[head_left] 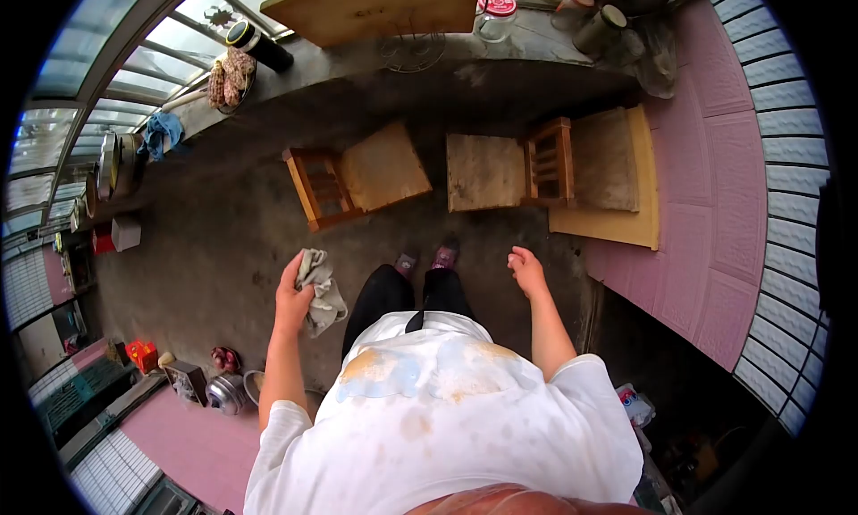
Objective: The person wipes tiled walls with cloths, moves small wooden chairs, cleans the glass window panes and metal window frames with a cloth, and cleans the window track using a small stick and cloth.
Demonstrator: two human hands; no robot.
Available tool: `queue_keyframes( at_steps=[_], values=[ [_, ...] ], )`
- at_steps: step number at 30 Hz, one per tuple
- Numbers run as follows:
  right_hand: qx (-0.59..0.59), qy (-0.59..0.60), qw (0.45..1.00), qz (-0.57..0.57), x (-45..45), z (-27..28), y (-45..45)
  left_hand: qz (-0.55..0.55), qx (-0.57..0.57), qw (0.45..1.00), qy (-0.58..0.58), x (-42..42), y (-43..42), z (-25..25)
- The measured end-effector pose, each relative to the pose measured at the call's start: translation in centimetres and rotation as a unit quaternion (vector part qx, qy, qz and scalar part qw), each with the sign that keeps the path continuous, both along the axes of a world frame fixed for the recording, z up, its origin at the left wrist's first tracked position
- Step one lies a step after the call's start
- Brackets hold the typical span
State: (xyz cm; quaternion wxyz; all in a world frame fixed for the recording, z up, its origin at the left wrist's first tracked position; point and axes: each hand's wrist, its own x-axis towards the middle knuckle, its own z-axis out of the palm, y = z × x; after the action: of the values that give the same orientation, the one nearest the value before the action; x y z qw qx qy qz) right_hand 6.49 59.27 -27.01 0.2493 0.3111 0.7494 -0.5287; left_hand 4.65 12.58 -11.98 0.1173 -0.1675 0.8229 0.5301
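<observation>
My left hand (293, 296) is closed around a crumpled grey cloth (323, 299), which hangs down beside my leg. On the other side, my right hand (525, 269) is held out over the floor with its fingers curled in; whether anything small is in them I cannot make out. Ahead of me stand two low wooden chairs, the left chair (384, 168) turned at an angle and the right chair (487, 172) with its back toward the pink wall. Neither hand touches a chair.
A wooden board (648, 180) leans by the pink wall (706, 157). Along the far ledge (349, 68) are a large board (375, 10), a red-lidded jar (496, 19), a dark flask (259, 46) and corn cobs (232, 75). A metal pot (228, 394) sits at lower left.
</observation>
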Motion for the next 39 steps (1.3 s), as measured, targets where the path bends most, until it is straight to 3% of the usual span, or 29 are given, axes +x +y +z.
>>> queue_keyframes(
  at_steps=[1,5,10,12,13,17,19,20,22,24,25,26,27,29,30,33,34,37,38,39],
  values=[
    [-0.029,-0.023,0.999,-0.039,0.0,1.1,-0.4,0.0,0.001,1.0,0.004,-1.1,0.9,0.7],
    [-0.16,0.011,0.984,-0.079,-2.0,5.2,-2.3,0.125,0.243,0.961,0.037,-5.4,5.7,5.8],
    [-0.274,0.11,0.955,0.02,-9.3,11.7,-7.0,0.127,0.436,0.885,0.097,-10.9,9.9,8.7],
    [-0.367,0.183,0.91,0.061,-12.5,14.9,-8.9,0.111,0.484,0.86,0.123,-13.0,11.3,9.2],
    [-0.366,0.186,0.91,0.065,-13.7,16.7,-9.9,0.096,0.513,0.842,0.136,-13.9,11.9,9.2],
    [-0.287,0.4,0.848,0.195,-18.5,21.2,-13.6,0.106,0.487,0.854,0.148,-17.9,14.1,9.0],
    [-0.303,0.407,0.841,0.187,-21.0,21.2,-15.6,0.087,0.426,0.889,0.142,-20.2,15.0,7.9],
    [-0.182,0.49,0.814,0.254,-23.0,19.5,-16.1,0.091,0.455,0.878,0.12,-21.3,15.6,7.3],
    [-0.133,0.558,0.783,0.241,-26.3,20.4,-18.3,0.028,0.546,0.828,0.126,-23.8,16.0,6.9],
    [-0.229,0.533,0.788,0.208,-31.1,22.6,-19.2,-0.113,0.632,0.754,0.137,-28.3,14.3,12.1],
    [-0.362,0.497,0.769,0.172,-33.5,26.4,-20.3,-0.1,0.52,0.844,0.084,-31.2,13.6,15.3],
    [-0.381,0.499,0.76,0.168,-36.4,28.7,-20.8,-0.143,0.476,0.856,0.141,-34.0,12.8,17.1],
    [-0.404,0.495,0.751,0.165,-39.4,30.9,-21.3,-0.212,0.459,0.821,0.266,-36.9,11.9,18.9],
    [-0.363,0.555,0.718,0.213,-44.9,35.6,-21.4,-0.304,0.194,0.832,0.422,-41.4,9.4,24.7],
    [-0.343,0.561,0.721,0.219,-47.2,37.9,-21.2,-0.314,0.186,0.823,0.435,-43.0,8.7,27.1],
    [-0.455,0.497,0.72,0.166,-51.2,43.4,-20.9,-0.296,0.165,0.821,0.46,-45.8,6.7,32.6],
    [-0.472,0.497,0.716,0.134,-51.5,44.7,-20.5,-0.288,0.083,0.808,0.508,-46.6,5.8,34.0],
    [-0.334,0.606,0.7,0.176,-53.2,49.6,-16.8,-0.264,-0.113,0.69,0.665,-50.2,5.1,42.4],
    [-0.501,0.534,0.664,0.149,-53.0,52.9,-15.7,-0.238,-0.149,0.651,0.705,-51.9,5.3,45.3],
    [-0.56,0.48,0.666,0.109,-53.6,56.7,-14.4,-0.206,-0.184,0.609,0.743,-53.7,5.8,48.2]
  ],
)
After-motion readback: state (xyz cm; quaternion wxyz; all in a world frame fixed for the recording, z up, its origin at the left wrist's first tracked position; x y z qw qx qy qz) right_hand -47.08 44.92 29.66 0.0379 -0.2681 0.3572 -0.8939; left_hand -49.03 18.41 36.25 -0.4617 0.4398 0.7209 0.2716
